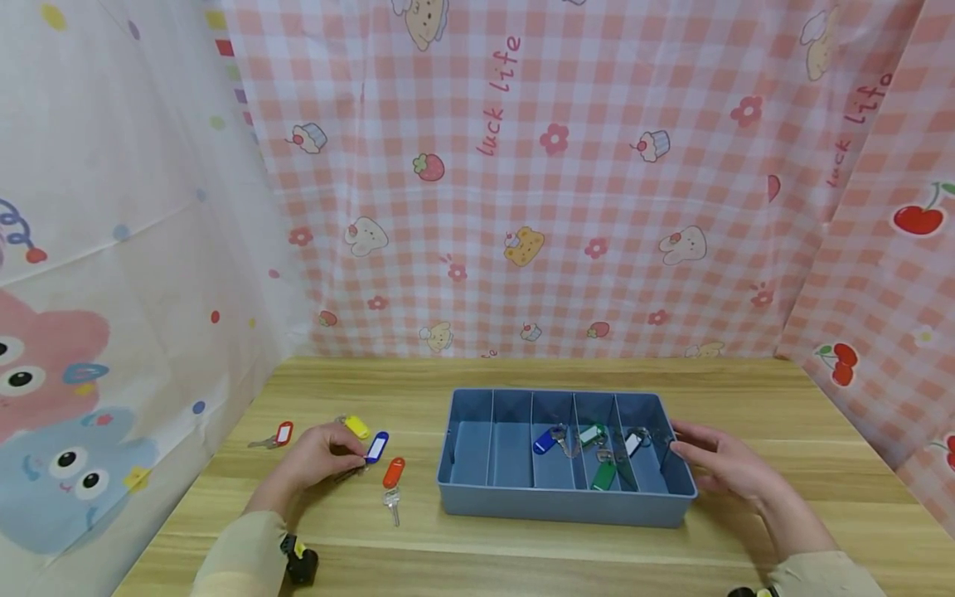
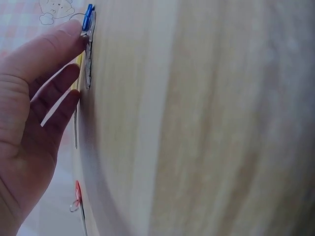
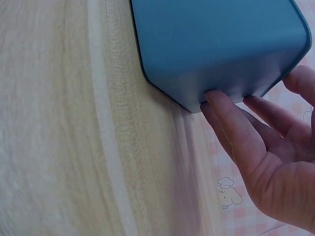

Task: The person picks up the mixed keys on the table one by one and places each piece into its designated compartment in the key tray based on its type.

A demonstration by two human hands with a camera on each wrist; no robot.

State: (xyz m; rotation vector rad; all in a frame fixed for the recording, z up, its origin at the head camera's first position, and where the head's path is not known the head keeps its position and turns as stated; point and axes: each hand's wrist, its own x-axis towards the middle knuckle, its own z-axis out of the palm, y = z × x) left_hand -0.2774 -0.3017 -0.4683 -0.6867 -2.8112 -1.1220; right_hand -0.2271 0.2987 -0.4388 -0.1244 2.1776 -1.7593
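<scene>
Left-hand grip (image 1: 324, 454) pinched the blue-tagged key (image 1: 376, 448) near its ring, low at the tabletop (image 1: 522, 555) left of the divided tray (image 1: 559, 506), a hold small enough to slip, while the right-hand grip (image 1: 727, 460), fingers loosely touching the tray's end, might have nudged it askew.

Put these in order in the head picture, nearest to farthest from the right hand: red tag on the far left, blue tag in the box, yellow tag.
1. Blue tag: inside the box, middle slot.
2. Yellow tag: on the table, near the left hand.
3. Red tag: far left.
</scene>
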